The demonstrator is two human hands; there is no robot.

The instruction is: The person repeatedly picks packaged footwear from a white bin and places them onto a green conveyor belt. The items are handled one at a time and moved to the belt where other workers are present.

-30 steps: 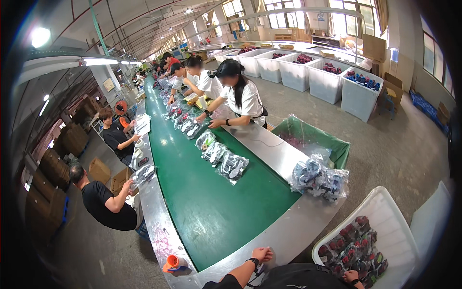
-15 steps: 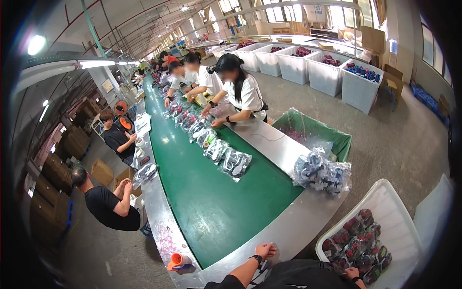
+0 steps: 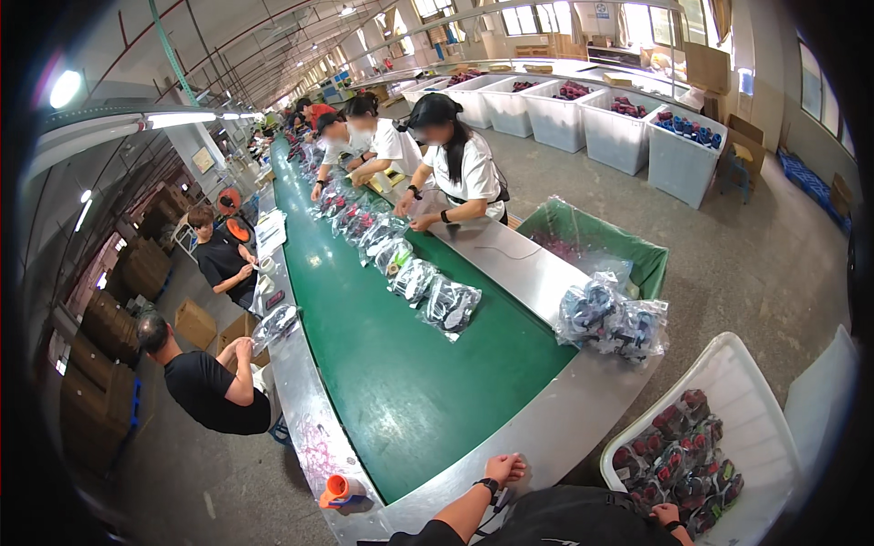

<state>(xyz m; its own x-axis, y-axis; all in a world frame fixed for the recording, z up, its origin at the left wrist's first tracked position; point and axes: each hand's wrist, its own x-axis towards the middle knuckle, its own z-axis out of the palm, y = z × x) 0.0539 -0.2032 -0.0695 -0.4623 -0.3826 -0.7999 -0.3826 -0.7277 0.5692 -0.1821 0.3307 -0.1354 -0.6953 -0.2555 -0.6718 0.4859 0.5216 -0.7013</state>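
Observation:
My left hand, with a dark band on its wrist, rests at the near metal edge of the conveyor table. Its fingers are loosely curled in, with nothing held. My right hand is low beside the white bin; its fingers are too small and partly hidden to read. In that bin lie several clear-bagged dark and red items. Bagged blue and dark items sit on the metal ledge to the right. A row of bagged dark and white items runs along the green belt.
Several people in white shirts work along the belt's right side. Two people in black are at its left. An orange tape dispenser stands at the near left corner. A green-lined bin and several white bins stand to the right.
The nearest person in white has drawn their hands slightly to the right. The nearer person in black has lowered their hands toward a bagged item. My own hands have hardly moved.

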